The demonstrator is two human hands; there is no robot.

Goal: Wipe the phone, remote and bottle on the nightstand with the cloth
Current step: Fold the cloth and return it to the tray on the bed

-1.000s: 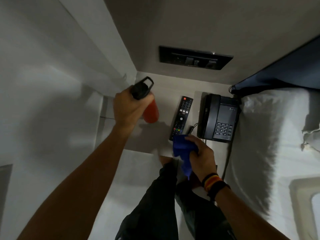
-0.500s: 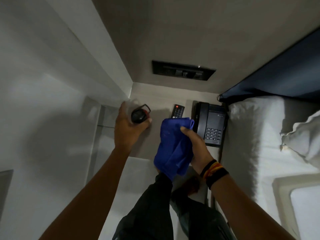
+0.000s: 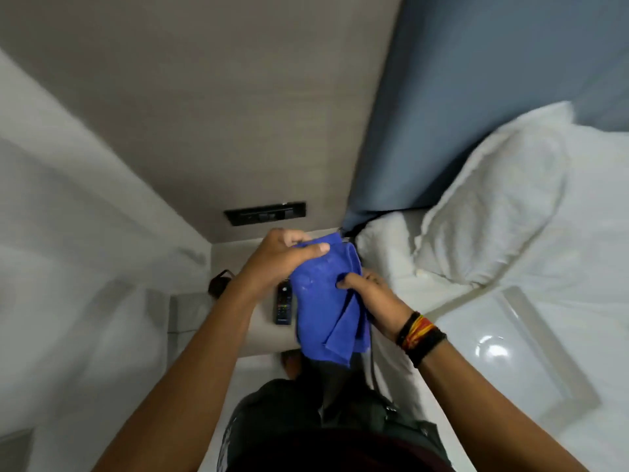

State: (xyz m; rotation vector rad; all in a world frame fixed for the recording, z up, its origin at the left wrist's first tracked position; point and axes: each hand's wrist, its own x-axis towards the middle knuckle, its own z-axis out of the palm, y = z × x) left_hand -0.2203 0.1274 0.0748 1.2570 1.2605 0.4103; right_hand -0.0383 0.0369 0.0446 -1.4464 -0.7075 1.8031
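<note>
Both hands hold the blue cloth (image 3: 323, 298) above the nightstand (image 3: 262, 338). My left hand (image 3: 275, 257) pinches its top edge and my right hand (image 3: 371, 298) grips its right side. The cloth hangs spread out and hides the phone. The black remote (image 3: 283, 304) lies on the nightstand just left of the cloth. The bottle (image 3: 219, 284) stands at the left edge of the nightstand, only its black lid and loop showing behind my left forearm.
A black switch panel (image 3: 265, 212) is on the wall behind the nightstand. A bed with white pillows (image 3: 493, 212) and a blue headboard (image 3: 476, 97) lies to the right. A white wall closes in on the left. My dark trousers are below.
My left hand has let go of the bottle, which now stands on the nightstand, and has taken hold of the cloth's top. The cloth has been raised and spread. The view has tilted upward.
</note>
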